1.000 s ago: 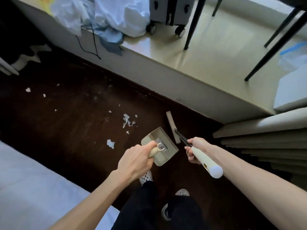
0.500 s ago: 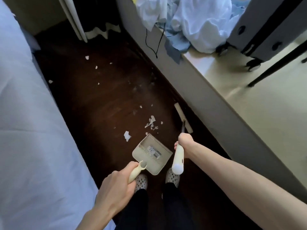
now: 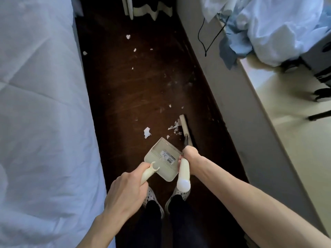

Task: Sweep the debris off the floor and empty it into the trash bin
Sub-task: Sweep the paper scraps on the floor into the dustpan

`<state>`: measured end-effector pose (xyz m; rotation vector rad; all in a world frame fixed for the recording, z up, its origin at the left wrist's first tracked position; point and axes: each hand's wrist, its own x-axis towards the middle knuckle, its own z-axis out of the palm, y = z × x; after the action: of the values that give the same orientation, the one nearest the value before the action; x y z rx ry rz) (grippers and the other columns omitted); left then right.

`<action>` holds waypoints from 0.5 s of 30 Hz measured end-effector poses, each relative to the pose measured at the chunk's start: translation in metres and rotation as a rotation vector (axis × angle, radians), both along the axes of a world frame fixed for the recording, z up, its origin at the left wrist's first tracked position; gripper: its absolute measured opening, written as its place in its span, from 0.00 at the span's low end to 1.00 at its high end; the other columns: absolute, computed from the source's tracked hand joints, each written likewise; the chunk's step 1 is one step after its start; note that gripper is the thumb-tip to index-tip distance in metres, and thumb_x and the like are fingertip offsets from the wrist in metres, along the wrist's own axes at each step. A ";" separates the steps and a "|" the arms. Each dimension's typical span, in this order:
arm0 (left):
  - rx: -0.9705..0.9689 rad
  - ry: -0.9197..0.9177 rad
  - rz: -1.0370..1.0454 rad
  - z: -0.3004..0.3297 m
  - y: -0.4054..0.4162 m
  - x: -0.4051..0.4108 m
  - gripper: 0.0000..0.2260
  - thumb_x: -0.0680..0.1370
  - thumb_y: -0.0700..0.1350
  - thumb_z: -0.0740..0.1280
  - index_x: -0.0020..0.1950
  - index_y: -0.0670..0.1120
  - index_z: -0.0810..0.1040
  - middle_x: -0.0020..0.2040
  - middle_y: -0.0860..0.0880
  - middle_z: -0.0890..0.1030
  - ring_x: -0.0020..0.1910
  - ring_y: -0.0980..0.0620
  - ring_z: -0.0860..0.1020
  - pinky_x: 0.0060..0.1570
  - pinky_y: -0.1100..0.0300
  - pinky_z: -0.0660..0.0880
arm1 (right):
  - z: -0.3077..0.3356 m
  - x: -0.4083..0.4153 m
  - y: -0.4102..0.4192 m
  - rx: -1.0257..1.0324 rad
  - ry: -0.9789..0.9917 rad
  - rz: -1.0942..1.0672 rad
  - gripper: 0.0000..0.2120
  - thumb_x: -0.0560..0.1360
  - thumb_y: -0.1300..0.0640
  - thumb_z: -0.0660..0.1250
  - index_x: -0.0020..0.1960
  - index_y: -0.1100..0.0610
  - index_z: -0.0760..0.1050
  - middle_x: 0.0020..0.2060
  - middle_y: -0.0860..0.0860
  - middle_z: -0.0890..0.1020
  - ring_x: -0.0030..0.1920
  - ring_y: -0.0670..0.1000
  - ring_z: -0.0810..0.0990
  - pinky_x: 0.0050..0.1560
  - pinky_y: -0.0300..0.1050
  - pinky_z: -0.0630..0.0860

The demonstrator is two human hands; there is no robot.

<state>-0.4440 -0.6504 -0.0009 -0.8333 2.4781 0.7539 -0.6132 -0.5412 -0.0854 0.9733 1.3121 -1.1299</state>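
Note:
My left hand [image 3: 125, 192] grips the cream handle of a beige dustpan [image 3: 163, 158], whose lip rests low over the dark wooden floor [image 3: 136, 90]. My right hand [image 3: 189, 154] grips the white handle of a small broom [image 3: 185, 129]; its head lies on the floor just right of the pan. White paper scraps [image 3: 146, 132] lie in front of the pan's lip, with a cluster of torn scraps [image 3: 174, 127] against the broom head. More scraps [image 3: 128, 36] are scattered farther up the floor. No trash bin is in view.
A bed with a pale blue cover [image 3: 41, 113] runs along the left. A raised pale platform [image 3: 241, 104] borders the right, with crumpled white and blue cloth [image 3: 268, 24], a black cable [image 3: 206, 38] and a wheeled suitcase [image 3: 320, 65]. My feet in spotted slippers [image 3: 177, 196] stand behind the pan.
The view has swung so the floor strip now runs straight ahead. The broom head has moved left toward the scrap cluster, and the dustpan sits close behind the scraps.

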 end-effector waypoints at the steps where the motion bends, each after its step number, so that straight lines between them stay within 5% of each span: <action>1: -0.001 -0.003 0.017 0.001 0.000 0.001 0.21 0.80 0.42 0.63 0.70 0.60 0.72 0.35 0.51 0.78 0.32 0.50 0.77 0.33 0.56 0.73 | 0.000 0.004 -0.004 0.003 0.001 -0.014 0.14 0.81 0.59 0.49 0.41 0.60 0.67 0.22 0.52 0.69 0.18 0.48 0.65 0.17 0.31 0.66; 4: -0.008 -0.024 0.073 0.008 -0.002 0.010 0.21 0.80 0.42 0.62 0.70 0.60 0.71 0.36 0.52 0.77 0.32 0.51 0.75 0.33 0.57 0.72 | 0.003 0.012 -0.016 0.004 -0.002 -0.045 0.10 0.80 0.58 0.51 0.46 0.60 0.69 0.27 0.52 0.68 0.20 0.48 0.65 0.18 0.32 0.66; 9: 0.021 -0.022 0.194 0.016 -0.017 0.032 0.21 0.80 0.41 0.62 0.68 0.62 0.72 0.32 0.51 0.73 0.29 0.52 0.73 0.28 0.64 0.66 | 0.022 0.015 -0.034 0.038 0.103 -0.009 0.08 0.81 0.62 0.48 0.54 0.61 0.65 0.29 0.54 0.69 0.10 0.49 0.67 0.15 0.32 0.67; 15: 0.041 -0.020 0.313 0.013 -0.045 0.063 0.20 0.78 0.39 0.62 0.62 0.63 0.74 0.32 0.50 0.73 0.29 0.50 0.72 0.30 0.59 0.69 | 0.000 0.030 -0.071 0.078 0.078 0.009 0.07 0.81 0.61 0.49 0.54 0.58 0.65 0.31 0.53 0.68 0.22 0.49 0.67 0.17 0.33 0.69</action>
<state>-0.3809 -0.6956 0.0118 -1.2244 2.3340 0.8914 -0.5831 -0.6124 -0.0852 0.9876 1.4303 -1.1267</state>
